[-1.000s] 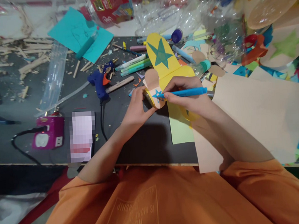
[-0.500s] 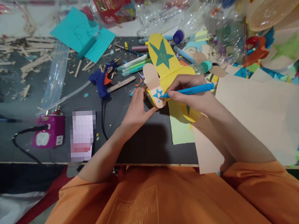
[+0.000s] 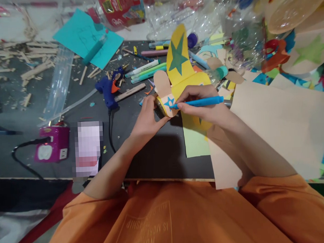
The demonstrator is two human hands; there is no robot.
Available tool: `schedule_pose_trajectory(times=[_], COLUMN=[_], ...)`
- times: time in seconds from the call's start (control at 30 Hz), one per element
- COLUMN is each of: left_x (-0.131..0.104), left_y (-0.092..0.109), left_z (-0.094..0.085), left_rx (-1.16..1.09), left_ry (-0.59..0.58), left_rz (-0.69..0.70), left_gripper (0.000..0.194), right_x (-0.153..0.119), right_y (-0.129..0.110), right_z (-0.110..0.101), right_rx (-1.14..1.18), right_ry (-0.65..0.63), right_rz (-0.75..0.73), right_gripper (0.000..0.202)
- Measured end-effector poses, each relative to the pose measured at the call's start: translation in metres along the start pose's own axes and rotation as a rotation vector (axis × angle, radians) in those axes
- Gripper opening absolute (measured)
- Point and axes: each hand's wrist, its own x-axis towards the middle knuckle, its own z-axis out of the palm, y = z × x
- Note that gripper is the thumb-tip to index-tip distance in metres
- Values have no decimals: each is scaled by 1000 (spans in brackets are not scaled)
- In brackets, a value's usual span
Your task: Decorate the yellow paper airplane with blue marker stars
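Note:
My right hand (image 3: 201, 103) grips a blue marker (image 3: 208, 101), its tip touching a small blue star (image 3: 169, 102) on a peach paper piece (image 3: 162, 82). Yellow paper (image 3: 177, 56) with a dark green star rises behind and beside that piece. My left hand (image 3: 148, 116) holds the left side of the craft, thumb below and fingers above, where a shiny rounded part shows under the paper. Part of the yellow paper is hidden behind my right hand.
A blue glue gun (image 3: 108, 91), a purple power adapter (image 3: 52, 144) and a phone (image 3: 89, 148) lie to the left. Several markers (image 3: 149, 71) and wood scraps are behind. Clear plastic bottles stand at the back; large peach sheets (image 3: 272, 124) cover the right.
My right hand and the marker have shifted slightly left, with the tip further left on the star. The upper yellow flap has tilted more upright and looks narrower.

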Motion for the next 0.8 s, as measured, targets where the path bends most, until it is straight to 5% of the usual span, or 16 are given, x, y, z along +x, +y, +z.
schedule_pose_trajectory(times=[0.3, 0.8], left_x=[-2, 0], left_y=[-4, 2], left_z=[1, -3], left_rx=[1, -51], left_ry=[8, -8], left_rz=[30, 1], left_gripper=[63, 64], right_x=[2, 0], right_y=[-7, 0], right_z=[-3, -2], right_rx=[-80, -11], right_ry=[-100, 37], right_rz=[1, -26], right_gripper=[19, 26])
